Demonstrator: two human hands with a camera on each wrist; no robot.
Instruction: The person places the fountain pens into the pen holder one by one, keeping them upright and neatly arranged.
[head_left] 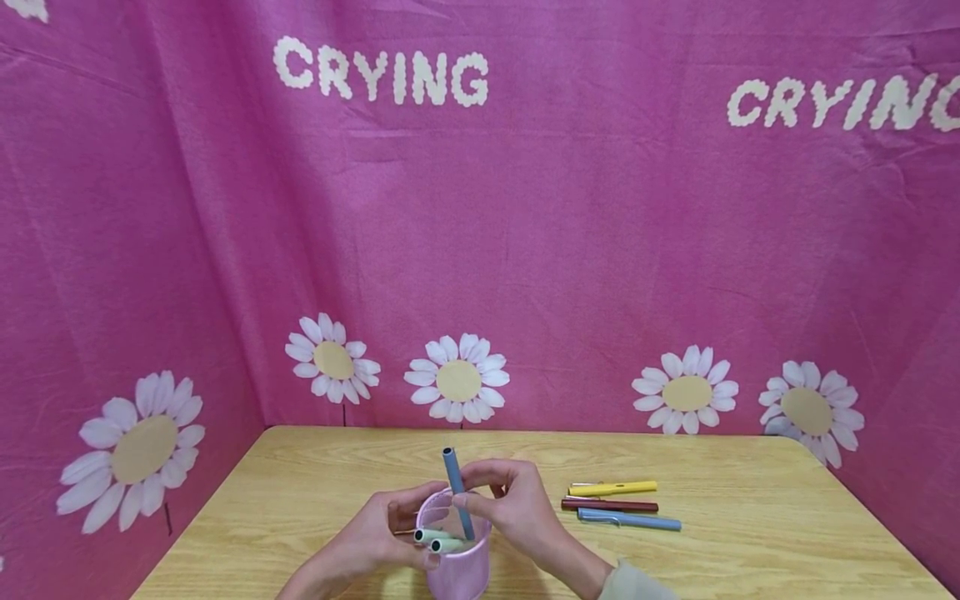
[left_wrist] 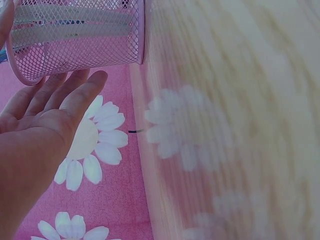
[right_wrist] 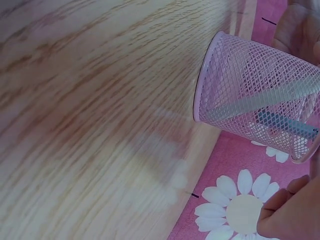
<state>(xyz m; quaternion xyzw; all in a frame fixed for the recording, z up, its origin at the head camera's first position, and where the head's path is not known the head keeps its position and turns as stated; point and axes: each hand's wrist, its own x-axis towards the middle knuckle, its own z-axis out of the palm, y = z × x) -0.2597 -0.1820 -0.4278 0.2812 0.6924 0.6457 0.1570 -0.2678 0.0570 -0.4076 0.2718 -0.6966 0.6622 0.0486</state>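
Note:
A pink mesh pen cup (head_left: 459, 575) stands upright on the table near its front. My left hand (head_left: 371, 533) holds it near the rim, thumb in front and fingers on the far side; the left wrist view shows those fingers (left_wrist: 75, 97) along the mesh. Between thumb and fingertips, my right hand (head_left: 517, 508) pinches a blue pen (head_left: 454, 468), its lower part inside the cup. Through the mesh in the right wrist view, the blue pen's lower end (right_wrist: 285, 124) hangs above the cup's bottom. Two pale green pens (head_left: 447, 545) lean at the near left rim.
Right of the cup, a yellow pen (head_left: 613, 488), a dark red pen (head_left: 611, 506) and a light blue pen (head_left: 630, 521) lie side by side on the wooden table (head_left: 750, 533). A pink cloth (head_left: 525, 250) with daisies and lettering hangs behind and at the sides.

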